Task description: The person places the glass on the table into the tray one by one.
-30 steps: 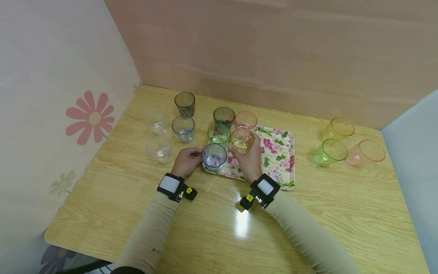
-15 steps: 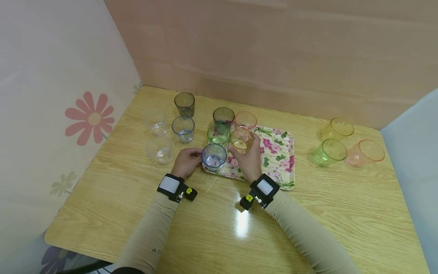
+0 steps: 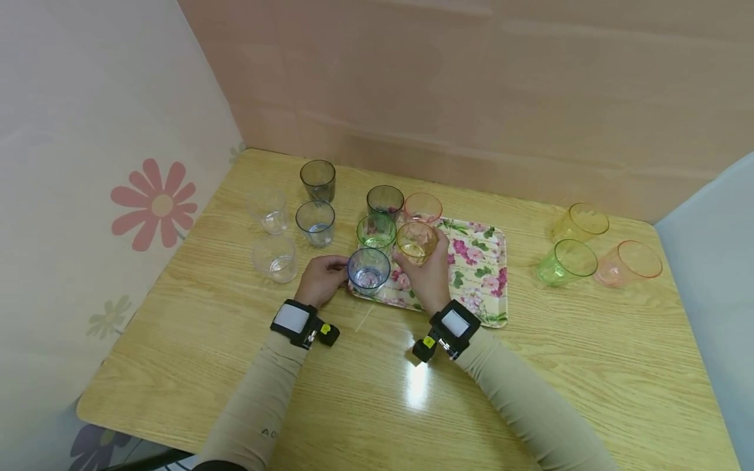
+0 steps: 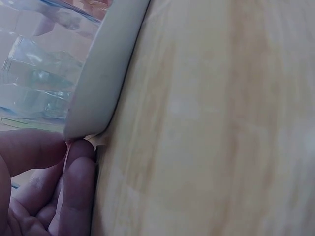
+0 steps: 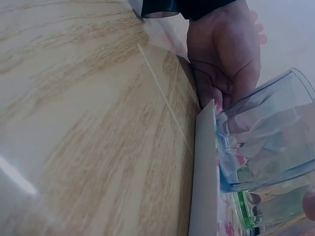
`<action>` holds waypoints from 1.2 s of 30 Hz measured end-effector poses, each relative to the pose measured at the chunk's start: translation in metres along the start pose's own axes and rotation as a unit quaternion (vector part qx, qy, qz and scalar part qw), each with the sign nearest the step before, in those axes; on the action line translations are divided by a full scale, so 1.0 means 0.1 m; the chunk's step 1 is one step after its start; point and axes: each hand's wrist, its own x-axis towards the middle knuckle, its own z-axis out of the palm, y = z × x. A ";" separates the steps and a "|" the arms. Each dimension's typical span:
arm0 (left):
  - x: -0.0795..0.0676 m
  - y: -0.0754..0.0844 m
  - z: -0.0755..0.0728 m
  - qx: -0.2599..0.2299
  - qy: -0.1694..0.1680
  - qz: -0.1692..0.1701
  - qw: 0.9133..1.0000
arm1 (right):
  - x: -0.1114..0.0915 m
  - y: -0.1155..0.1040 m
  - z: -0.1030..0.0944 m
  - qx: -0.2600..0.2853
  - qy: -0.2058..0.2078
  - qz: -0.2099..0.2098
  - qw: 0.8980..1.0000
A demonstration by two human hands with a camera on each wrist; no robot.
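A floral tray (image 3: 493,306) lies on the table, its left part bearing tumblers. My left hand (image 3: 321,281) pinches the tray's left rim between thumb and fingers; the left wrist view shows the grip at the tray wall (image 4: 101,78). Just beside it stands a blue tumbler (image 3: 368,278). My right hand (image 3: 430,278) holds a yellow tumbler (image 3: 415,247) between thumb and fingers, over or on the tray; which one I cannot tell. Behind are a green tumbler (image 3: 376,232), a dark grey tumbler (image 3: 385,199) and a pink tumbler (image 3: 423,207), also in the tray.
Left of the tray stand a blue-grey tumbler (image 3: 315,224), a dark tumbler (image 3: 319,181) and two clear tumblers, the nearer clear tumbler (image 3: 275,258) lower. Far right stand a yellow tumbler (image 3: 580,222), a green tumbler (image 3: 567,263) and a pink tumbler (image 3: 628,263). Walls border the table (image 3: 353,405).
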 end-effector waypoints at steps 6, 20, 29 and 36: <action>0.01 -0.02 0.02 -0.003 -0.003 0.002 1.000 | -0.02 0.01 -0.03 -0.009 0.009 0.000 1.000; 0.01 -0.06 0.02 0.010 0.006 0.012 1.000 | -0.24 -0.04 -0.43 -0.029 0.015 -0.080 0.996; 0.02 -0.05 0.03 0.014 -0.001 0.018 1.000 | -0.12 0.01 -1.01 -0.041 0.121 -0.145 0.981; 0.01 -0.04 0.01 0.012 0.002 0.021 1.000 | 0.00 -0.19 -1.44 -0.052 0.221 -0.174 0.958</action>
